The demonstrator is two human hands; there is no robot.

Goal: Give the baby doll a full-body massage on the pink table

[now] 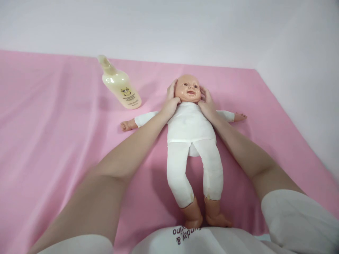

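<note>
We are holding a baby doll (191,121) between our two hands as it is lying face up on a pink sheet (53,141), its feet pointing back toward us and its arms spreading out to either side past our wrists. Our left hand (171,100) is cupping one side of the doll's head (187,88), fingers loosely spread and curling up along the cheek, with the heel of the hand resting at the doll's shoulder. Our right hand (207,104) is mirroring it on the other side, fingers likewise open and lying against the cheek and jaw, so the head is sitting framed between both palms. Neither hand is pinching anything; both are lying flat and relaxed against the head. Off beyond our left hand, well apart from it, a cream-coloured lotion bottle (120,84) is lying tilted on the sheet. Our white sleeves (299,218) are showing near the bottom edge.
</note>
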